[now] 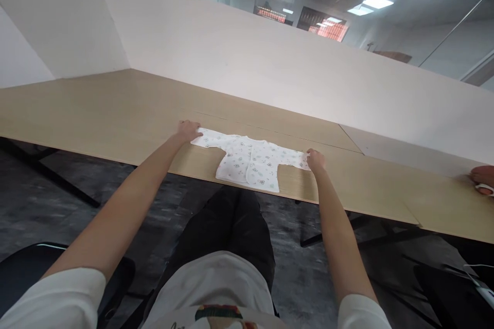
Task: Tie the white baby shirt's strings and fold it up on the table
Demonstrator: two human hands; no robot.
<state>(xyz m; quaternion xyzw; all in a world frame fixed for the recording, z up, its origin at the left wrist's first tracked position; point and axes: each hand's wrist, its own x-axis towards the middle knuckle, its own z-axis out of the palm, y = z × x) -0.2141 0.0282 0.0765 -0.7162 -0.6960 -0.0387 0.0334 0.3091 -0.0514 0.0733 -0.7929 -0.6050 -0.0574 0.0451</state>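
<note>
A white baby shirt [250, 162] with a small scattered print lies spread flat at the front edge of the table, its sleeves stretched out to both sides and its hem towards me. At the cuff of the left sleeve, my left hand [189, 130] is closed on the fabric, fingertips over the sleeve end. My right hand [316, 160] pinches the opposite cuff. Both arms reach straight forward, and a front seam or overlap runs down the middle of the shirt.
The long wooden table [96, 108] runs against a white wall [231, 67] with glass above. An orange-handled object [484, 187], perhaps scissors, lies at the far right. Dark chairs [34, 272] stand below on both sides.
</note>
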